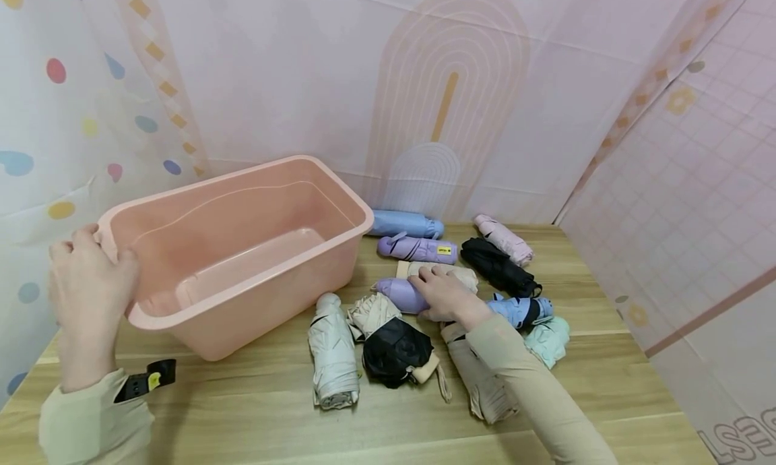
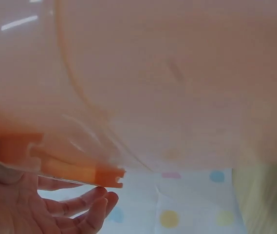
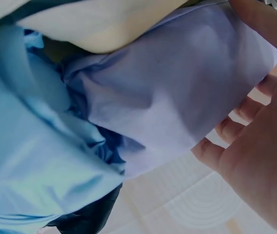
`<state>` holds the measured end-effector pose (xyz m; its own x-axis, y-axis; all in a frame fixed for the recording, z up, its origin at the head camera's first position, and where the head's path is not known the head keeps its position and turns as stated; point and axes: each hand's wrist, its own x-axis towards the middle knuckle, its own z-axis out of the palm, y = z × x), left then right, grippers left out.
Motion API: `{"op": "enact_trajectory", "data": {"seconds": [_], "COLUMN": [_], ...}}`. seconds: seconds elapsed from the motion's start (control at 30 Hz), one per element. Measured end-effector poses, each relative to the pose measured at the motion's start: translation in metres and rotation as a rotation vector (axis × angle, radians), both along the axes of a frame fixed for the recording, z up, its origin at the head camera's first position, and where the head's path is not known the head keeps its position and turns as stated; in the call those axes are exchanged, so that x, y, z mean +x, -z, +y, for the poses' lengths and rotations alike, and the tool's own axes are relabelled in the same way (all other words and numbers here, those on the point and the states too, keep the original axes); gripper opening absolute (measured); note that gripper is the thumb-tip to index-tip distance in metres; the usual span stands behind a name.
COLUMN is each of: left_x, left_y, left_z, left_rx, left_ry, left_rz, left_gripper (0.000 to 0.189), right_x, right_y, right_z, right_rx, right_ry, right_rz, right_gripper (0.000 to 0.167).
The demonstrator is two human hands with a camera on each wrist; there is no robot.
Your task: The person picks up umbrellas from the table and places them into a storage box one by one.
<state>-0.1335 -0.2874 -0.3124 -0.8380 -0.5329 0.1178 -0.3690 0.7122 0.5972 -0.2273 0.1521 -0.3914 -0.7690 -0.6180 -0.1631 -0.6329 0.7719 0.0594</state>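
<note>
My left hand (image 1: pixel 91 290) grips the left end rim of a pink plastic bin (image 1: pixel 285 303), thumb inside. In the left wrist view its fingers (image 2: pixel 97 207) curl under the orange-tinted rim. No things show on the visible part of the bin floor. On the right, my right hand (image 1: pixel 451 300) holds a lilac folded umbrella (image 1: pixel 400 295) lying among other folded umbrellas. The right wrist view has the thumb on one side of the lilac cloth (image 3: pixel 177 92) and the fingers on the other. A cream umbrella (image 1: pixel 467 276) lies just behind that hand.
Around the right hand lie blue (image 1: pixel 406 224), purple (image 1: pixel 409 249), pink (image 1: pixel 503 239), black (image 1: pixel 497 266) and mint (image 1: pixel 548 340) folded umbrellas. Nearer are a grey-green one (image 1: pixel 333 357), a black bundle (image 1: pixel 397 354) and a taupe one (image 1: pixel 479 377). A patterned curtain (image 1: pixel 291 67) hangs behind the wooden table (image 1: pixel 254 411).
</note>
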Motion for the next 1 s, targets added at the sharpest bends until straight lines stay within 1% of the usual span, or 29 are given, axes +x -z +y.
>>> {"op": "enact_trajectory", "data": {"seconds": [0.17, 0.27, 0.43, 0.53, 0.6, 0.67, 0.8, 0.87, 0.93, 1.0], "left_x": [0.000, 0.001, 0.005, 0.008, 0.009, 0.012, 0.018, 0.021, 0.024, 0.026], "left_y": [0.002, 0.002, 0.003, 0.004, 0.004, 0.004, 0.004, 0.004, 0.004, 0.003], "left_z": [-0.003, -0.004, -0.009, -0.012, -0.014, -0.016, -0.018, -0.017, -0.015, -0.014], "left_rx": [-0.010, -0.024, -0.069, -0.074, -0.072, -0.065, -0.083, -0.101, -0.122, -0.147], "left_ry": [0.012, 0.039, 0.108, 0.150, 0.179, 0.215, 0.266, 0.283, 0.284, 0.294], "left_rz": [-0.028, -0.031, 0.013, 0.024, 0.018, -0.004, -0.034, -0.030, -0.033, -0.034], "left_gripper": [0.065, 0.064, 0.060, 0.059, 0.059, 0.061, 0.064, 0.063, 0.060, 0.059], "right_x": [0.000, 0.000, -0.001, -0.001, -0.001, -0.002, -0.002, -0.002, -0.002, -0.001], "right_y": [0.000, 0.000, -0.002, -0.002, -0.003, -0.003, -0.004, -0.005, -0.006, -0.007], "right_z": [-0.004, -0.007, -0.010, -0.010, -0.010, -0.009, -0.008, -0.008, -0.008, -0.008], "right_rx": [0.035, 0.056, 0.064, 0.053, 0.048, 0.042, 0.033, 0.027, 0.023, 0.040], "right_ry": [-0.005, 0.005, 0.009, 0.008, 0.009, 0.009, 0.024, 0.036, 0.043, 0.042], "right_rz": [-0.010, -0.024, -0.031, -0.033, -0.038, -0.044, -0.072, -0.086, -0.092, -0.089], "right_gripper": [0.068, 0.067, 0.067, 0.066, 0.066, 0.066, 0.065, 0.065, 0.064, 0.064]}}
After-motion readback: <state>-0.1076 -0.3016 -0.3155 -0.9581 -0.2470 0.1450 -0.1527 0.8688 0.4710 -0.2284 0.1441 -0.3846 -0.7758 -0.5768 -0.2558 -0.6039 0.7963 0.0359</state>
